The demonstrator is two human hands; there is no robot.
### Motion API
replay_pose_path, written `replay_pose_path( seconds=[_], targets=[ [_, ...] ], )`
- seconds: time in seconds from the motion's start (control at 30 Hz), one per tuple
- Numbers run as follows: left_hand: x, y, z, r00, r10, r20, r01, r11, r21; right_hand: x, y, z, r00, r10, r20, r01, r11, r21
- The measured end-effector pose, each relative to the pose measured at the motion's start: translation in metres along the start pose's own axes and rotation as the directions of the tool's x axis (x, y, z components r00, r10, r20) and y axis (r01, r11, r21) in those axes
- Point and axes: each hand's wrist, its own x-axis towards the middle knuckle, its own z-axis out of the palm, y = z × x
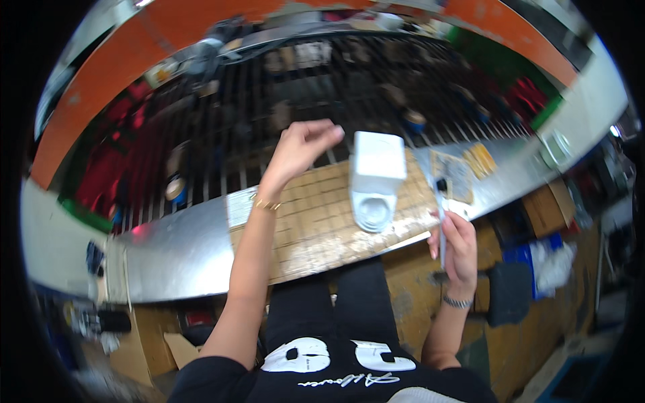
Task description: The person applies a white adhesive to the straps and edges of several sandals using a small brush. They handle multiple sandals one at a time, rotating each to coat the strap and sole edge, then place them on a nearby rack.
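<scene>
- Nearest the camera was your black shirt (336,373) with its white print, and both bare forearms rose from it toward the bench.
- Your right hand (457,252) was clenched around a thin grey tool (441,221), held upright just off the near edge of the metal bench (175,248); its dark tip pointed up toward the bench top.
- Your left hand (302,146) was lifted over the far edge of the wooden board (322,221), fingertips pinched together. It may have held something very small, but the view was too blurred to tell; it touched nothing else.
- The white device (375,180) stood on the board between your hands, touching neither, its round end turned toward you.
- As for progress, the device looked whole and in place on the board, and the tool had not yet met it, so by my judgement the real work on it was not yet done.
- The board's squares were bare apart from the device, with pale wear along the near edge.
- Containers: a cardboard box (141,349) sat on the floor at your lower left, and I could not make out what was in it. A small yellow packet (480,160) lay flat on the bench to the right.
</scene>
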Motion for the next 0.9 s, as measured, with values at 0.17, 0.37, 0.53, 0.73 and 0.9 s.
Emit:
replay_pose_path(
  seconds=[0.17, 0.37, 0.53, 0.73, 0.9],
  targets=[
    [0.063, -0.102, -0.014, 0.879, -0.347, -0.328, 0.462, 0.791, 0.401, 0.007, 0.023, 0.014, 0.991, -0.088, 0.103, 0.102, 0.985, -0.139],
    [0.091, -0.189, 0.023, 0.877, -0.318, -0.359, 0.477, 0.650, 0.592, 0.001, 0.031, 0.021, 0.995, -0.094, 0.043, 0.103, 0.936, -0.335],
    [0.081, -0.149, -0.068, 0.827, -0.550, 0.115, 0.559, 0.827, -0.059, -0.009, 0.020, -0.001, 0.990, -0.117, -0.078, 0.060, 0.853, -0.518],
    [-0.065, -0.063, -0.074, 0.964, -0.098, 0.245, 0.260, 0.187, -0.947, 0.008, 0.029, -0.004, 0.957, -0.259, -0.126, 0.069, 0.633, -0.771],
    [-0.112, -0.024, -0.048, 0.896, -0.416, 0.153, 0.247, 0.181, -0.952, 0.027, 0.041, 0.012, 0.855, -0.495, 0.157, 0.286, 0.198, -0.938]
  ],
)
